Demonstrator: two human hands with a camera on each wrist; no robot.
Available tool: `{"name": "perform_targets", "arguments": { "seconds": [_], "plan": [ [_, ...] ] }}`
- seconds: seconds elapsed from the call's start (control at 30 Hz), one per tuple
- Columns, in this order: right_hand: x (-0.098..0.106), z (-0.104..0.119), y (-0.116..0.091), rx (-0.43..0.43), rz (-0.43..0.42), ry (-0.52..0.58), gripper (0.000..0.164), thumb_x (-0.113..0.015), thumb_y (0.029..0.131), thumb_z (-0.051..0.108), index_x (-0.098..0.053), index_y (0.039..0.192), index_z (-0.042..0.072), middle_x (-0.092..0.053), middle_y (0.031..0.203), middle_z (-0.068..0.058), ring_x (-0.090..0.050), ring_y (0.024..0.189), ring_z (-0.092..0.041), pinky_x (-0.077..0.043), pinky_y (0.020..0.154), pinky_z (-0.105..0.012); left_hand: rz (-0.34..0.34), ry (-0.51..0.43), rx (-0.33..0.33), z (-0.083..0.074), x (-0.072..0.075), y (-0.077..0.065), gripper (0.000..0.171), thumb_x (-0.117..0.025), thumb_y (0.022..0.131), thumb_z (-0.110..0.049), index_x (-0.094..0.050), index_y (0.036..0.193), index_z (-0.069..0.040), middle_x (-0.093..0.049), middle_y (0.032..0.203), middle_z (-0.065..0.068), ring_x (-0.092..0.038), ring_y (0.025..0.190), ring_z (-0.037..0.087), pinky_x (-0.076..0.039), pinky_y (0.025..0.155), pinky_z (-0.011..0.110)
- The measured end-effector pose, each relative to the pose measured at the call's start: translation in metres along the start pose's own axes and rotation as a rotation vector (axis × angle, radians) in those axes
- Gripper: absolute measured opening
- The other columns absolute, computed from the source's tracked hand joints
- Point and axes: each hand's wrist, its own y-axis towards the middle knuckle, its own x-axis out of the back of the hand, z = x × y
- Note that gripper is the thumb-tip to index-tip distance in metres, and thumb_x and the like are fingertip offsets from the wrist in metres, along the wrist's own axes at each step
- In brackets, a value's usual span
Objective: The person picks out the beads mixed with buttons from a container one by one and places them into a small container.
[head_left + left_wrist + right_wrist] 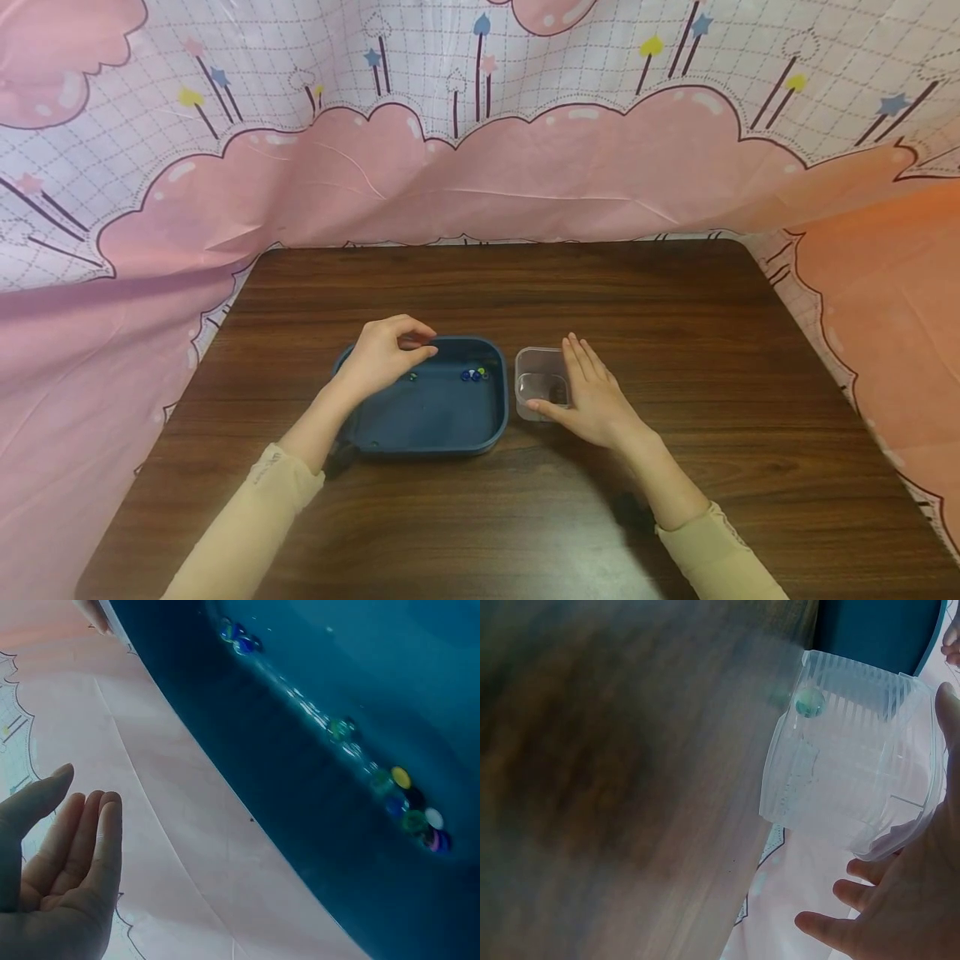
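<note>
My left hand is held over the left back part of a dark blue tray. Its fingers are bent with the thumb apart from them, and nothing shows between them in the left wrist view. Along the tray's far side lie several small shiny marbles, coloured blue, green, yellow and white. To the tray's right stands a clear plastic container. My right hand rests against that container's right side, fingers straight and thumb across its front rim. Inside the container a green marble shows through the wall.
Both the tray and the container stand on a dark wooden table. Behind the table hangs a pink and white patterned cloth, which also runs down the left and right sides.
</note>
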Motion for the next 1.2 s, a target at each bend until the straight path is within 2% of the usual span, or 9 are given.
{"name": "perform_targets", "arguments": {
  "seconds": [0.3, 0.57, 0.8, 1.0, 1.2],
  "plan": [
    [0.002, 0.003, 0.0, -0.003, 0.007, 0.008, 0.115, -0.058, 0.083, 0.072, -0.004, 0.156, 0.002, -0.003, 0.163, -0.016, -0.005, 0.149, -0.035, -0.018, 0.113, -0.066, -0.042, 0.007, 0.004, 0.01, 0.008, -0.007, 0.023, -0.074, 0.088, -0.013, -0.072, 0.108, -0.003, -0.069, 0.105, 0.011, -0.07, 0.095, 0.026, -0.058, 0.08, 0.038],
    [0.002, 0.004, 0.0, -0.004, 0.009, 0.001, 0.115, -0.057, 0.083, 0.072, -0.004, 0.156, 0.002, -0.003, 0.163, -0.016, -0.005, 0.149, -0.036, -0.018, 0.113, -0.065, -0.048, 0.022, 0.009, 0.021, 0.012, -0.013, 0.023, -0.074, 0.087, -0.013, -0.072, 0.108, -0.001, -0.069, 0.108, 0.013, -0.07, 0.095, 0.027, -0.058, 0.08, 0.038],
    [0.002, 0.003, 0.0, 0.004, 0.002, 0.004, 0.114, -0.058, 0.083, 0.071, -0.004, 0.156, 0.001, -0.004, 0.163, -0.017, -0.006, 0.149, -0.037, -0.017, 0.113, -0.064, -0.048, 0.013, 0.007, 0.037, 0.013, -0.019, 0.024, -0.073, 0.088, -0.011, -0.071, 0.109, 0.001, -0.069, 0.106, 0.015, -0.07, 0.096, 0.03, -0.059, 0.079, 0.04],
    [0.001, 0.002, 0.0, 0.004, 0.004, 0.012, 0.114, -0.058, 0.084, 0.071, -0.003, 0.156, 0.001, -0.004, 0.163, -0.018, -0.005, 0.149, -0.037, -0.017, 0.114, -0.064, -0.023, -0.005, 0.039, 0.054, 0.01, -0.021, 0.027, -0.074, 0.087, -0.013, -0.07, 0.111, -0.001, -0.069, 0.111, 0.013, -0.069, 0.099, 0.031, -0.058, 0.081, 0.039],
    [0.0, 0.002, -0.001, 0.0, 0.006, 0.012, 0.114, -0.057, 0.084, 0.071, -0.003, 0.156, 0.002, -0.003, 0.163, -0.016, -0.005, 0.149, -0.036, -0.017, 0.113, -0.065, -0.006, -0.051, 0.064, 0.07, 0.006, -0.022, 0.031, -0.075, 0.086, -0.012, -0.069, 0.113, 0.001, -0.067, 0.113, 0.019, -0.069, 0.101, 0.032, -0.058, 0.08, 0.036]
  ]
}}
